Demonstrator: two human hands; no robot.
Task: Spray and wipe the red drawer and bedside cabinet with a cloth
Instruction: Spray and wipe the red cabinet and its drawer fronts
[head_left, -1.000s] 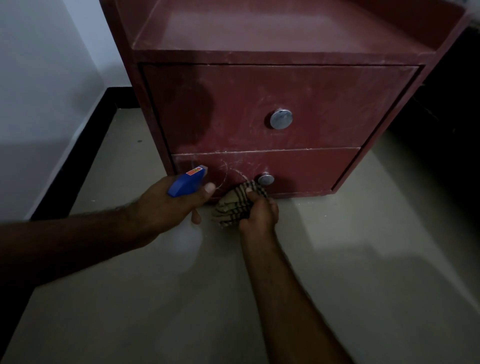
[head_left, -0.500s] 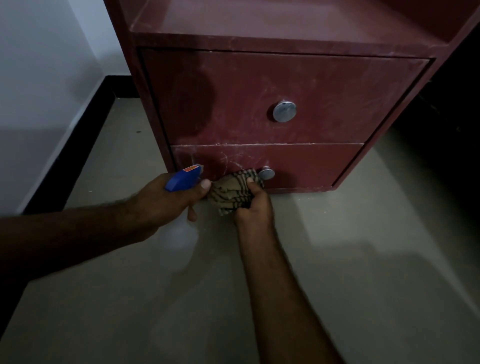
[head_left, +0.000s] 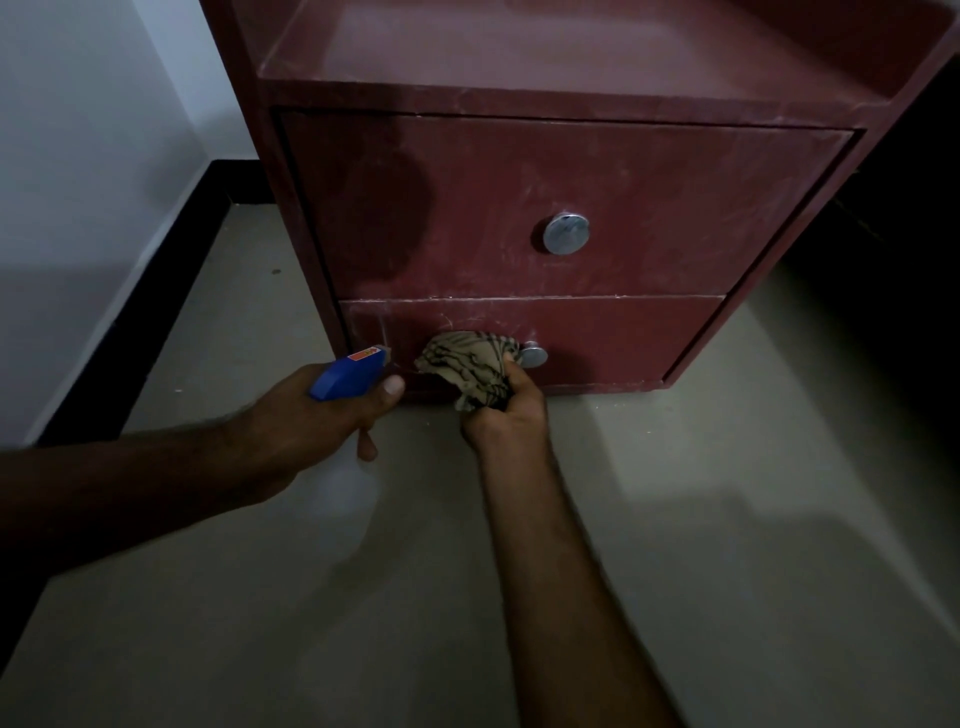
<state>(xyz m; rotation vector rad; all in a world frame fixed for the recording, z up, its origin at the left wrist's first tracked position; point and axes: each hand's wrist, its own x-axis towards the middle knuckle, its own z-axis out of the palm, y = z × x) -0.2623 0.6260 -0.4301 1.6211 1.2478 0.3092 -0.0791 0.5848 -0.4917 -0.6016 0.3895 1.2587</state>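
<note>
A red bedside cabinet (head_left: 545, 98) stands on the floor with two drawers, both closed. The lower red drawer (head_left: 623, 338) has a small metal knob (head_left: 534, 356); the upper drawer (head_left: 467, 208) has a larger one (head_left: 566, 233). My right hand (head_left: 506, 413) grips a bunched beige checked cloth (head_left: 467, 366) and presses it against the lower drawer front, just left of its knob. My left hand (head_left: 317, 415) holds a spray bottle with a blue head (head_left: 348, 370), nozzle close to the lower drawer's left end. The bottle's pale body (head_left: 358, 499) hangs below my hand.
A white wall (head_left: 78, 182) with a black skirting (head_left: 150, 312) runs along the left. Grey floor (head_left: 727, 571) spreads in front of the cabinet. To the right of the cabinet lies a dark area (head_left: 893, 291) where nothing can be made out.
My right hand has rubbed the cloth left along the lower drawer and slightly up. The left hand keeps the sprayer beside it. My head has shifted, so the cabinet sits differently in view.
</note>
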